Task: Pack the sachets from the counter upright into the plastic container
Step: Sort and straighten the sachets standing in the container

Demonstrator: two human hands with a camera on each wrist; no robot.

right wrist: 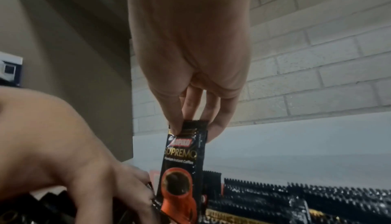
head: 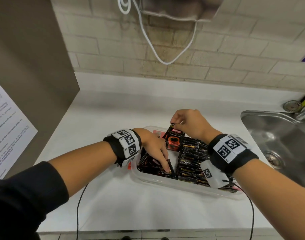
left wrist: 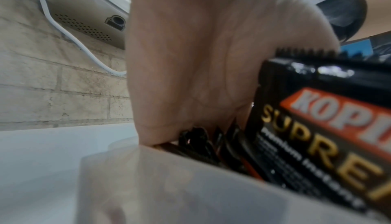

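**Sachet held upright over half-packed container**

White counter against brick wall; steel sink at right, printed sheet on the brown panel at left

Clear plastic container on counter, near front edge, between both forearms. Right side filled with a dense row of black sachets standing on edge, serrated tops up. Left side holding a looser pile of sachets, leaning or lying; bare gap of container floor between the two groups

Left hand reaching down into left side, fingers extended and resting on the loose pile, fingertip touching a sachet edge; no grip seen

Right hand raised over far end of container, thumb and fingers pinching the top seam of one sachet. Sachet hanging upright, printed face toward camera, lower end down between the packed row and the left hand; from right wrist view, bottom end hidden among the others
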